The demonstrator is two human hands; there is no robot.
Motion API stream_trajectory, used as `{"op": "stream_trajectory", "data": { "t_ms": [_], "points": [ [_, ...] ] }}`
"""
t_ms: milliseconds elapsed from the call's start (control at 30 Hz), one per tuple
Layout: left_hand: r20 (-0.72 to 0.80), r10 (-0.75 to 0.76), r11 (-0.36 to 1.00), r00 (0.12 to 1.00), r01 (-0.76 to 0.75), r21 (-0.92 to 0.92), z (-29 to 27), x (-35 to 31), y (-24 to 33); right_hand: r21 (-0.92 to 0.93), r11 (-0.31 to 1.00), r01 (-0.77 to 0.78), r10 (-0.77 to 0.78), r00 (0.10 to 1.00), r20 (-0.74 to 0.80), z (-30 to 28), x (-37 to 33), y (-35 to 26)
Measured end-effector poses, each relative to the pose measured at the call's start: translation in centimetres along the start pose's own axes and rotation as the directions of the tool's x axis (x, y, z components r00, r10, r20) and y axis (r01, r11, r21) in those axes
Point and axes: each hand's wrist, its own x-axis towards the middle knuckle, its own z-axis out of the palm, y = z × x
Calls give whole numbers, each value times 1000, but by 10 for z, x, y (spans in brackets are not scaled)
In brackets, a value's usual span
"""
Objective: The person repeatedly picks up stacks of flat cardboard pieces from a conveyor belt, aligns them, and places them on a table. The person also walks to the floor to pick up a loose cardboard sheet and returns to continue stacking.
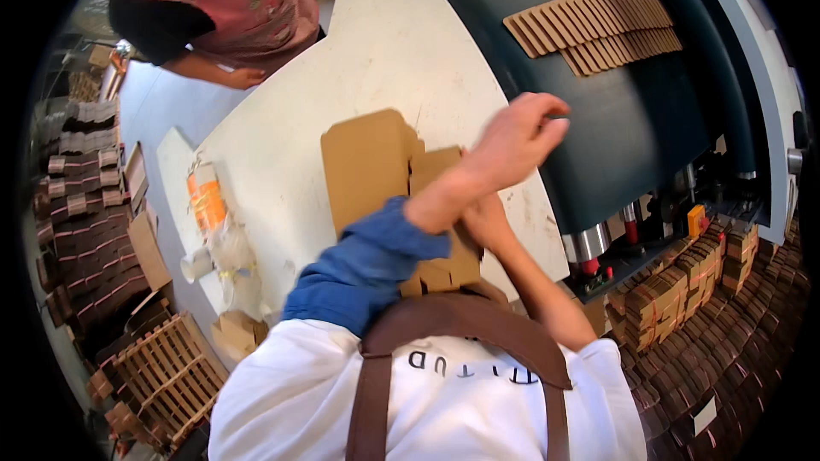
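Observation:
My left hand, its arm in a blue sleeve cover, crosses above my right arm and reaches to the right. It hovers at the edge of a dark green conveyor belt, with bent fingers apart and nothing visible between them. Beneath that forearm, my right hand rests against flat brown cardboard pieces; its fingers are mostly hidden. A larger cardboard sheet with a rounded corner lies on the white table, to the left of these pieces. More cardboard sits close to my apron.
Overlapping cardboard pieces lie in rows on the belt. An orange-wrapped roll and clear plastic are at the table's left. Across stands another person. Bundled cardboard fills the right; a wooden pallet lies lower left.

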Motion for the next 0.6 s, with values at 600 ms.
{"op": "stream_trajectory", "data": {
  "t_ms": [600],
  "points": [
    [-347, 43, 560, 937, 265, 785, -75, -194, -20, 157, 676, -720, 705, 694, 147, 2, -13, 92]
  ]
}}
